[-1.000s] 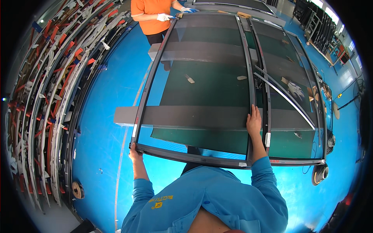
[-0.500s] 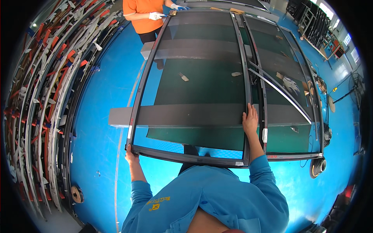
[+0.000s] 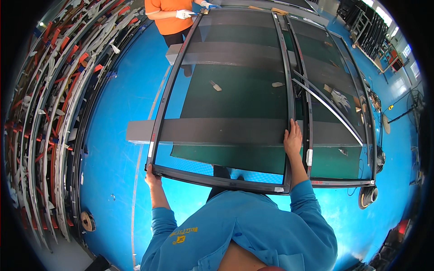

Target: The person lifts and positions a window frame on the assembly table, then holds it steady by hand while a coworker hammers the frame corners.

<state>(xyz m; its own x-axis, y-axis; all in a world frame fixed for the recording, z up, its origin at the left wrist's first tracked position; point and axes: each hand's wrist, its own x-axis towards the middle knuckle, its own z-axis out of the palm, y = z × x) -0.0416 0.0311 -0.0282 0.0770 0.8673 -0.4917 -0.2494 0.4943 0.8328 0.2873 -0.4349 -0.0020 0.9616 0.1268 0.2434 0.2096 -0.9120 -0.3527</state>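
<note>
A large black rectangular window frame [image 3: 221, 181] lies in front of me across grey padded beams. My left hand [image 3: 153, 177] is closed on its near left corner, with the fingers partly hidden under the edge. On its right rail rests my right hand [image 3: 293, 139], fingers stretched along the bar and thumb on its inner side. Just right of that hand runs the dark rail of a second frame [image 3: 309, 135]. A loose pale strip [image 3: 334, 110] lies slantwise across the second frame.
At the far left corner a person in an orange top [image 3: 163, 18] has gloved hands on the frame. Racks of long profiles [image 3: 49, 122] line the left side. A spool [image 3: 88, 221] sits on the blue floor. Grey beams [image 3: 140, 132] jut out left, above a green sheet [image 3: 235, 90].
The view has shifted slightly. Both my hands keep their places on the frame, and the frame shows no clear movement against the beams.
</note>
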